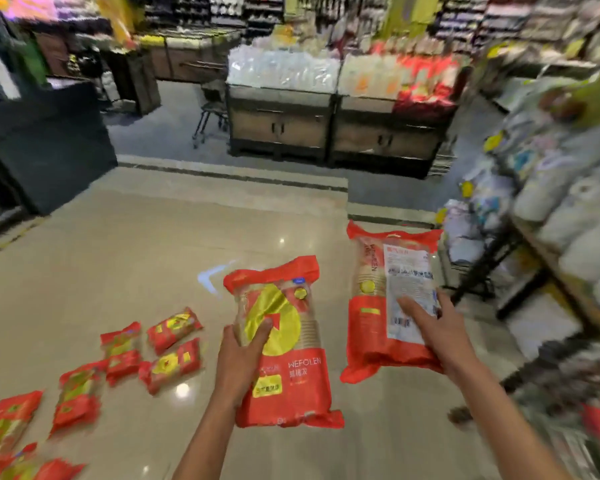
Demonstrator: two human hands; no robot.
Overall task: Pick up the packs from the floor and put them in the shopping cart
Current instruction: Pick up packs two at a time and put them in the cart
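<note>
I have a pack in each grip, both lifted clear of the floor. My left hand (pixel 241 355) curls round the lower left side of the front-facing pack (pixel 284 344), thumb across its yellow circle, and the pack hangs upright in front of me. My right hand (pixel 437 334) grips the second pack (pixel 385 303) from the right, thumb pressed on its white label, back panel turned toward me. The two packs are near each other but apart.

So the step in hand is the carry: both are picked up, neither is in the shopping cart yet. I see no cart close by; a dark wire frame on wheels (pixel 211 109) stands well back beside the display stands, too blurred for me to say it is the cart. I judge the next move calls for turning to find the cart, then lowering both packs in without letting the soft plastic slip.

More packs on the floor (pixel 146 358) lie scattered to my lower left, so the task is far from finished.

The floor (pixel 153 254) is glossy beige tile with lamp glare. Wooden display stands (pixel 326 129) piled with bagged goods stand ahead, a dark counter (pixel 45 143) at left, and shelves of pale wrapped rolls (pixel 568 216) run along the right.
</note>
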